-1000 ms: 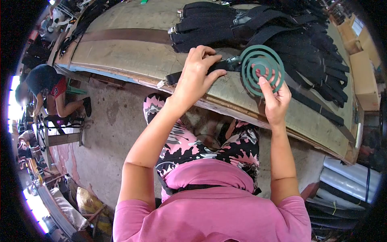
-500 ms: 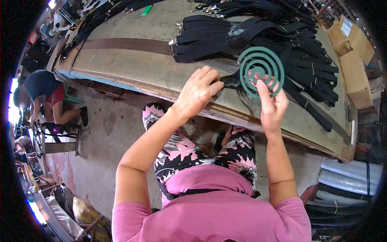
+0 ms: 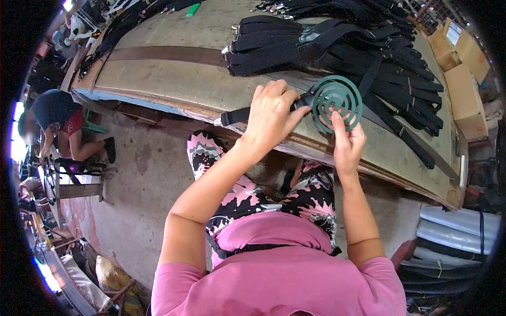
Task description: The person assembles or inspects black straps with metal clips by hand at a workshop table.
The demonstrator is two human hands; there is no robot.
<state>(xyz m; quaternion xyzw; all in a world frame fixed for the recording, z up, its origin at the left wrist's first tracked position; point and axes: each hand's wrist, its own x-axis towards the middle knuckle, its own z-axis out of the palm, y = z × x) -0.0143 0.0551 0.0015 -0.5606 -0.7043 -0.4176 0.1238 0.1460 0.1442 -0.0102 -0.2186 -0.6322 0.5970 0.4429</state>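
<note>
My right grip (image 3: 348, 142) pinches the green spiral coil (image 3: 331, 97) above the table (image 3: 179, 84); my left grip (image 3: 270, 115) lies over the black strap (image 3: 235, 116) at the table's near edge, its closure indeterminable

- Far left, I get another person (image 3: 57, 113): dark top, red shorts, bent forward by a wooden bench (image 3: 79, 191).
- Green stool (image 3: 95, 127) just beside them.
- Tan sack (image 3: 109, 274) lower left, in clutter I can't sort out.
- Concrete floor (image 3: 139, 210), stained.
- Green object (image 3: 193, 10) at top of my view, on the worktable (image 3: 179, 31); too small to identify.
- Flat brown strip (image 3: 168, 55) across the tabletop.
- Right: cardboard boxes (image 3: 466, 100), flaps up.
- Below those, pale plastic-wrapped rolls (image 3: 453, 230), stacked over dark rolls (image 3: 445, 282).
</note>
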